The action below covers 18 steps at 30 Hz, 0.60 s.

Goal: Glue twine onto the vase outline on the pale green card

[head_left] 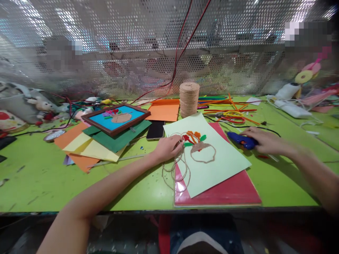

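While the fuzzy orange and red flowers (197, 135) and green leaves (203, 138) already sit on the pale green sheet (202, 180), the twine vase (200, 146) below them, near the sheet's middle, looks half done to me: coarse strands fill its neck, but its round belly is an outline on mostly bare paper. The hands are well apart, the left hand (168, 147) curled by slack loops of hairy twine (189, 175) and the right hand (266, 140) touching a smooth blue glue gun (241, 140), though I cannot tell whether either grips. Underneath lies a glossy red folder (225, 195); behind stands a ribbed twine spool (189, 100)
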Tool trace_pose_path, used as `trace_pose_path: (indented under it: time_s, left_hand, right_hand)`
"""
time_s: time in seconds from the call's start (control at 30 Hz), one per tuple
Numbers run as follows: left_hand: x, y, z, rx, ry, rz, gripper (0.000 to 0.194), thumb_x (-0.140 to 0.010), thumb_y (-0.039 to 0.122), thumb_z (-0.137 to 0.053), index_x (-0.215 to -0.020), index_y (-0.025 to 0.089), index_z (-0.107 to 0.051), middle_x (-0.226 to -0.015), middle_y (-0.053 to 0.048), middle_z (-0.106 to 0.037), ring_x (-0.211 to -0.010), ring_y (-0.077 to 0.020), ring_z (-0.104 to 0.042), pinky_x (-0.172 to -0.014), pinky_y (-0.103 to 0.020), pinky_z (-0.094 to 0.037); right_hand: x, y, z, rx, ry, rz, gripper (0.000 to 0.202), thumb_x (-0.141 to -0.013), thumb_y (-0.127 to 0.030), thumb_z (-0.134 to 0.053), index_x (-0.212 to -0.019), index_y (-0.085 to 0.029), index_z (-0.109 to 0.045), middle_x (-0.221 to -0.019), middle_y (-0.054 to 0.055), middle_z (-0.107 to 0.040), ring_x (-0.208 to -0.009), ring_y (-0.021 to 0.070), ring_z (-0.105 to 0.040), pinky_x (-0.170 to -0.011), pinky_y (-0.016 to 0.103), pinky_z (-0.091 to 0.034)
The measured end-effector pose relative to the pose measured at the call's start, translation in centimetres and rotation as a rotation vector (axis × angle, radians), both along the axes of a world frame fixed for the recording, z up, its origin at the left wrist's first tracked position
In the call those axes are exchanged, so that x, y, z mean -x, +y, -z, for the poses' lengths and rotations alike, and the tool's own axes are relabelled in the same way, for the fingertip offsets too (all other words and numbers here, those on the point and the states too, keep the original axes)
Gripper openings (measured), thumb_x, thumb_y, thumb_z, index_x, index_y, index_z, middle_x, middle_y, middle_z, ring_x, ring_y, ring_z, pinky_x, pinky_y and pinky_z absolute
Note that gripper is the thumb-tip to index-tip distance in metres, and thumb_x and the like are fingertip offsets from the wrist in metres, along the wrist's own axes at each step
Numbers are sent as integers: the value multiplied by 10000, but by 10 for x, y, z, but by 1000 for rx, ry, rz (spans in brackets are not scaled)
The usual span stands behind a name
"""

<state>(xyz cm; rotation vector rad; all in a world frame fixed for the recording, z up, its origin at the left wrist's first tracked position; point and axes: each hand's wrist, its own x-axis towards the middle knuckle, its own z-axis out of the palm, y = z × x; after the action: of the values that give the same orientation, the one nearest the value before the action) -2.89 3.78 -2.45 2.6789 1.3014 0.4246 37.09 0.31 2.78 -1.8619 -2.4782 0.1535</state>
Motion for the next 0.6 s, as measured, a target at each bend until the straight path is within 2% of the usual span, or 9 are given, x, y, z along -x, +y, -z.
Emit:
trace_pose_path:
  time_s: [0.1, 0.17, 0.27, 0.33, 0.4, 0.47, 0.53, 0.6]
  left_hand:
    - [4, 3, -4, -22, -115, 23, 371, -986, 375, -317, -1042, 197, -638, -1006, -59, -695, -901, -165, -639, -756, -260, -462]
    - [6, 4, -10, -49, -186, 59, 390, -986, 379, -315, -1036, 181, -648, -959, -64, -691, -860, -159, -633, -763, -259, -461]
    - [5, 3, -22, -79, -254, 133, 400, -986, 384, -323, -1038, 166, -655, -921, -69, -688, -815, -153, -627, -760, -257, -461]
    - [1, -1, -29, -55, -278, 172, 396, -987, 381, -331, -1044, 163, -656, -917, -70, -693, -790, -147, -624, -749, -252, -464]
    - [-5, -7, -34, -16, -307, 212, 388, -989, 378, -339, -1048, 162, -657, -919, -71, -700, -769, -140, -619, -741, -250, -467]
    - [-11, -13, -38, 15, -322, 264, 379, -988, 373, -348, -1055, 165, -657, -929, -72, -705, -775, -142, -622, -751, -255, -471]
    - [-17, -20, -41, 43, -311, 315, 369, -985, 371, -354, -1074, 175, -654, -949, -72, -708, -800, -150, -628, -778, -269, -474]
    - [-21, -28, -46, 111, -285, 356, 365, -983, 376, -365, -1164, 186, -619, -1011, -73, -708, -800, -153, -633, -787, -284, -481]
  right_hand:
    - [-7, -4, -4, 139, 72, -38, 588, -609, -136, -586, -1186, -168, -693, -1360, 221, -582, -1268, 363, -541, -1042, 441, -433]
    - [1, -6, -16, 108, 67, -24, 506, -697, -219, -585, -1186, -150, -695, -1346, 227, -593, -1238, 369, -558, -1045, 468, -420]
    - [32, -9, -36, 15, 97, -61, 421, -843, -383, -516, -1143, -154, -704, -1257, 194, -655, -1125, 325, -615, -972, 450, -447]
    - [63, -6, -42, 181, 241, -219, 486, -852, -502, -522, -1167, -170, -686, -1118, 134, -717, -967, 257, -664, -832, 370, -501]
    - [95, -1, -40, 249, 370, -268, 592, -832, -542, -555, -1299, -181, -614, -993, 89, -747, -800, 203, -673, -701, 308, -496]
    - [122, 8, -34, 136, 419, -254, 600, -801, -506, -621, -1312, -191, -616, -849, 53, -752, -715, 180, -656, -683, 287, -473]
    - [140, 18, -27, 25, 438, -267, 493, -804, -443, -633, -1231, -200, -676, -817, 43, -754, -714, 177, -657, -712, 287, -471]
    - [150, 27, -21, -47, 468, -325, 332, -833, -406, -598, -1056, -211, -748, -860, 49, -763, -759, 180, -665, -753, 298, -478]
